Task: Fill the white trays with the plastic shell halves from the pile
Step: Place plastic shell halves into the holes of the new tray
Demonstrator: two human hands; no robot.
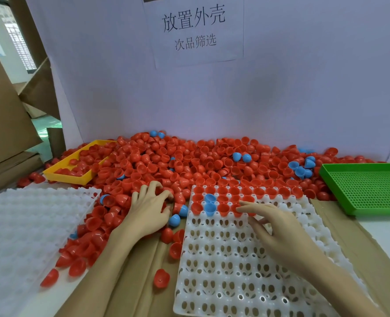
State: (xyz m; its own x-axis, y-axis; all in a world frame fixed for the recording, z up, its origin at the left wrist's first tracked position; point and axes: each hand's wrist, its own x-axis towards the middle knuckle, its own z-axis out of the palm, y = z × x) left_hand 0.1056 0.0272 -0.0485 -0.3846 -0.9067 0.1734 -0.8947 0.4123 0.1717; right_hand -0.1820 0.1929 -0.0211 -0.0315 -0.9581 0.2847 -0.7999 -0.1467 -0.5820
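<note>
Reaching into the red shell pile, left hand claws around shells; right hand pinches a red shell half into the white tray, third row.

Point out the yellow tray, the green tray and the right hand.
yellow tray (63, 176): head view, on its near outer wall.
green tray (372, 191): head view, on its perforated floor.
right hand (278, 227): head view, on the back of the hand.
</note>
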